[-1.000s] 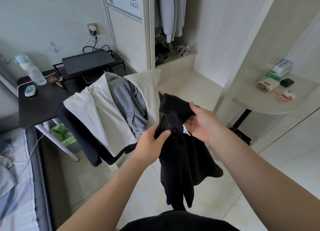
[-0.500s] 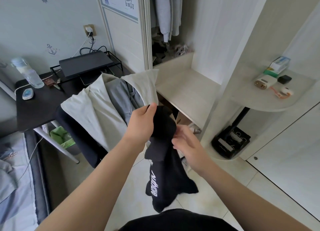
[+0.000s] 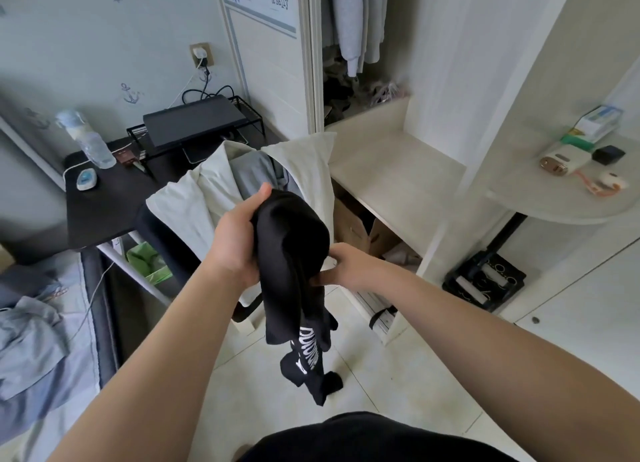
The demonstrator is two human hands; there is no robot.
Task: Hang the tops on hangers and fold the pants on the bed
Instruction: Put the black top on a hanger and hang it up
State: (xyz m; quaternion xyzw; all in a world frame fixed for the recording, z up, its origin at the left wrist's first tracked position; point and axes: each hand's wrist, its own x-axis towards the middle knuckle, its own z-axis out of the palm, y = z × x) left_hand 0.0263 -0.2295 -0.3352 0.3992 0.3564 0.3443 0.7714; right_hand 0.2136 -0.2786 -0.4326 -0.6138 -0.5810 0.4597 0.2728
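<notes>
Our left hand point(image 3: 235, 243) grips the top of a black garment point(image 3: 294, 274), fingers curled around the bunched cloth. Our right hand point(image 3: 346, 264) pinches its side (white lettering shows lower down). It hangs above the floor point(image 3: 398, 375), in front of the chair point(image 3: 194, 219).

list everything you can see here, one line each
black garment: 1, black with white lettering, held up at centre
jacket: 1, cream, draped beside the desk
grey shirt: 1, grey, inside the jacket
desk: 1, black, left
bottle: 1, clear, on the desk
wardrobe: 1, white, open, ahead
hanging tops: at least 2, pale grey, in the wardrobe
bed: 1, blue-grey bedding, lower left
left hand: 1, grips the garment's top
right hand: 1, pinches the garment lower down
</notes>
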